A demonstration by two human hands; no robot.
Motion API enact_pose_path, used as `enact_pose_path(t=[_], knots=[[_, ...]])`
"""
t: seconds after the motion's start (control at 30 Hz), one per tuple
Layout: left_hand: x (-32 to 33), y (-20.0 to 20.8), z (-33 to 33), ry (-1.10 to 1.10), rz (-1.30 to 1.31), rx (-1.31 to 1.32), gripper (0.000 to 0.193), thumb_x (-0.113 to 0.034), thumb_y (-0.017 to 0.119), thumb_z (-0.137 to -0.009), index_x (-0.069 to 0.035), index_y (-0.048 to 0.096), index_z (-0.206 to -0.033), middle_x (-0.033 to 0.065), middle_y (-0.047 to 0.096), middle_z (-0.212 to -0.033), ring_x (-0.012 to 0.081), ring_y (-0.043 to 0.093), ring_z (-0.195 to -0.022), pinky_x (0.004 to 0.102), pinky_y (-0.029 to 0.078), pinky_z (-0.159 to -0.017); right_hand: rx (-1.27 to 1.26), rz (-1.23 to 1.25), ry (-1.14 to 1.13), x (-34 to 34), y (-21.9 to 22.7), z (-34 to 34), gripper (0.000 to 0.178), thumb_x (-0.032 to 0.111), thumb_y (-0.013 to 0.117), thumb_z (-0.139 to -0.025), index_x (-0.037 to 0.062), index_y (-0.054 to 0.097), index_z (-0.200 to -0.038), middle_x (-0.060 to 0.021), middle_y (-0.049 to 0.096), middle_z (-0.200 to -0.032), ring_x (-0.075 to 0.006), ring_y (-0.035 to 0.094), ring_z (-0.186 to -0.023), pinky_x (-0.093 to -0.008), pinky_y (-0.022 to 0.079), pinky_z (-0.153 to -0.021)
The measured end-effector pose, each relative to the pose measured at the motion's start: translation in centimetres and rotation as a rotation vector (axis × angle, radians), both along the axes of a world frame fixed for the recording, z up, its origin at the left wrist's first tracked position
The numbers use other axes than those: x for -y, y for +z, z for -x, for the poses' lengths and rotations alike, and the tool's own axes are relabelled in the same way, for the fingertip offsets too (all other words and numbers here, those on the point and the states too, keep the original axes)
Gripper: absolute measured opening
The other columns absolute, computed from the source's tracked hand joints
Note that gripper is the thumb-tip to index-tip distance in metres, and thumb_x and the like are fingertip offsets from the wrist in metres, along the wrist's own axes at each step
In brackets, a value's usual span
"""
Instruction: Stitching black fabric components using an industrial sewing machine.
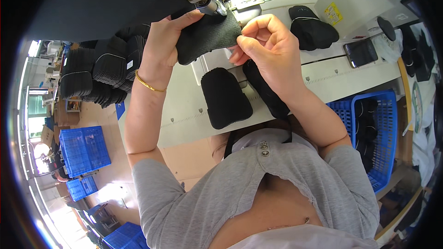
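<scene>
Head view: dark knit piece [207, 39] is up at the sewing machine [210, 4], top edge right by the metal foot, body hanging twd the wearer, just above the bench [182, 117]. L hand [167, 34] has its left end, thumb on top nr the foot, fingers mostly hidden behind; grip closed on the cloth. R hand [274, 48] pinches the right edge betw thumb & index, other fingers curled; grip narrow, w/ the cloth's edge in it. Gold bangle [150, 84] on L wrist.

Below the hands, 2 black pieces on the bench: one rounded pc [226, 99] lying flat, another pc [265, 90] to its R, partly hidden by R hand/forearm. Further R, a banded black bundle [313, 30], then a phone [361, 54]. Lower R, blue basket [389, 140] w/ black items inside. Far L, stacked black bundles [109, 64], & blue crates [85, 150] on the floor.
</scene>
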State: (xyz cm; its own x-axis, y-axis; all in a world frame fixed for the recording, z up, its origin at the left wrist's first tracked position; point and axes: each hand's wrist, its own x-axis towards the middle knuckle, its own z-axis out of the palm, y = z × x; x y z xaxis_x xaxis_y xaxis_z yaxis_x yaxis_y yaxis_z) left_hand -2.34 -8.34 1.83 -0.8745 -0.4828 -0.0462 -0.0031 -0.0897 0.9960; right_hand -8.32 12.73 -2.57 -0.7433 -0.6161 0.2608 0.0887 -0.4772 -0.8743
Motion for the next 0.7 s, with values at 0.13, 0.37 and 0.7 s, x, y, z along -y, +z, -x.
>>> enact_pose_path(t=[0.13,0.37,0.7], knots=[[1.4,-0.6,0.5,-0.079,-0.117,0.066,0.017,-0.005,0.076,-0.087,0.006,0.072,-0.1,0.0125,0.074,-0.092,0.0185,0.073,-0.076,0.0258,0.061,-0.069,0.016,0.008,0.008,0.2,-0.1,-0.5,0.01,-0.002,0.062,-0.092,-0.0023,0.053,-0.098,-0.0105,0.066,-0.086,-0.0145,0.07,-0.072,-0.0274,0.059,-0.065],[0.5,-1.5,0.5,0.016,0.114,-0.063,0.021,-0.003,0.076,-0.087,0.003,0.069,-0.106,0.0084,0.072,-0.093,0.0149,0.07,-0.075,0.0249,0.059,-0.068,-0.037,-0.051,-0.012,0.5,0.2,-0.9,0.01,-0.002,0.06,-0.097,-0.0013,0.053,-0.103,-0.0141,0.068,-0.089,-0.0161,0.07,-0.075,-0.0282,0.06,-0.068],[-5.3,-2.2,-3.1,0.106,1.681,-0.683,0.037,0.007,0.07,-0.066,0.002,0.073,-0.103,0.0118,0.068,-0.104,0.0296,0.067,-0.094,0.0367,0.058,-0.078,0.042,-0.014,-0.01,0.6,-1.9,-2.3,0.02,0.006,0.062,-0.096,-0.0051,0.061,-0.112,-0.0113,0.071,-0.105,-0.0121,0.069,-0.093,-0.0266,0.056,-0.083]])
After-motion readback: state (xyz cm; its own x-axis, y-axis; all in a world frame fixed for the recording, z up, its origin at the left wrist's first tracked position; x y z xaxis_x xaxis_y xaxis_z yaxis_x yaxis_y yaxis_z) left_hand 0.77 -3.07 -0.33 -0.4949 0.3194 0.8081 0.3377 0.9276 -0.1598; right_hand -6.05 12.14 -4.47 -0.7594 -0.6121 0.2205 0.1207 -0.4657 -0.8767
